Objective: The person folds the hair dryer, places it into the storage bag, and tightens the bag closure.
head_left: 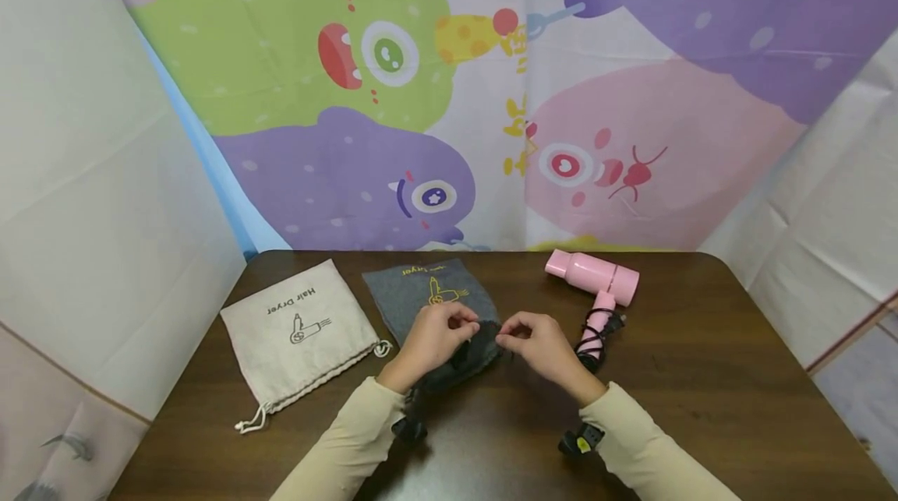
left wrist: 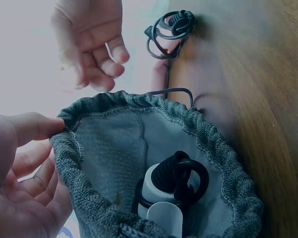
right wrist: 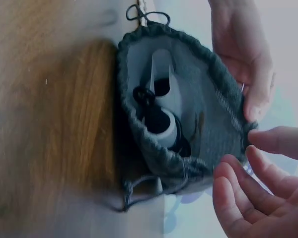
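Note:
My left hand (head_left: 438, 333) pinches the gathered rim of a dark grey drawstring bag (left wrist: 159, 114) between thumb and fingers. The bag's mouth gapes wide, and inside lies a pale hair dryer (right wrist: 164, 104) with a black cord (left wrist: 191, 176) looped around it. Loosely bent, my right hand (head_left: 540, 341) hovers beside the same rim; in the left wrist view its fingers sit just past the edge, with no cloth between them and the thumb. A thin dark drawstring (right wrist: 134, 191) trails from the bag.
A cream bag (head_left: 302, 337) marked "Hair Dryer", with a white drawstring, lies flat at the left of the brown table (head_left: 701, 384). To the right rests a pink hair dryer (head_left: 596, 275), black cord wound around its handle. A cartoon curtain (head_left: 421, 174) hangs behind.

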`<state>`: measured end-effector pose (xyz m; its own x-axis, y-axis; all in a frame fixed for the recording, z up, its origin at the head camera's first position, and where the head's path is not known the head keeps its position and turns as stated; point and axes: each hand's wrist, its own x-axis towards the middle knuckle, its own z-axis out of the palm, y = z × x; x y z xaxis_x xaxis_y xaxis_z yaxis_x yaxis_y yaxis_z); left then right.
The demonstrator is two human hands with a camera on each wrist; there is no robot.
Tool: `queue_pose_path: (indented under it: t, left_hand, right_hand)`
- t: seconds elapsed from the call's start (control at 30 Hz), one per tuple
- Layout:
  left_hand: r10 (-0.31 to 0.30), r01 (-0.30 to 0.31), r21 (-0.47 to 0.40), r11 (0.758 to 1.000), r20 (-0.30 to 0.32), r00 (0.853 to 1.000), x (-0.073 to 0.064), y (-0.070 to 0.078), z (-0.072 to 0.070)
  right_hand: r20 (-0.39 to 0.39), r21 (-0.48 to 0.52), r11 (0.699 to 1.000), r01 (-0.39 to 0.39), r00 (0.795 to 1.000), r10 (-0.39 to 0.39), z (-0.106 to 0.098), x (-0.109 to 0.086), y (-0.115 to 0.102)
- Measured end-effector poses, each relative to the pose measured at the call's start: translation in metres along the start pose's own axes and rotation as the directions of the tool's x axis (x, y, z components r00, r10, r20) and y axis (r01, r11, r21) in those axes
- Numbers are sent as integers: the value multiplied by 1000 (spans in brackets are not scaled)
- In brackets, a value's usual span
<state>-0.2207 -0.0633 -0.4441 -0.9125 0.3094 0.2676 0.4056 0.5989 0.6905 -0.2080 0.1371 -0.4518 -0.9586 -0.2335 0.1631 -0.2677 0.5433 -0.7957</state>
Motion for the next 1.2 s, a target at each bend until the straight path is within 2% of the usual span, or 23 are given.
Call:
queue_pose_path:
  t: [0.3, 0.47, 0.73, 1.03, 1.2]
  left_hand:
    - [-19, 19, -3, 1000, -4, 1000, -3, 0, -1]
    - [-29, 29, -14, 999, 1, 1000, -4, 2, -2]
    - [-24, 24, -11, 1000, -3, 1000, -6, 2, -2]
    - [-9, 9, 3, 1000, -23, 1000, -8, 3, -2]
    - [-12, 12, -1, 1000, -14, 1000, -9, 4, -3]
  right_hand:
    - [23, 4, 997, -80, 997, 80, -2, 3, 7]
    - [39, -35, 996, -82, 996, 83, -2, 6, 10]
    - [123, -112, 991, -68, 989, 82, -1, 12, 17]
    - [285, -162, 987, -8, 957, 55, 2, 16, 22]
    - [332, -170, 985, 13, 942, 45, 6, 18, 23]
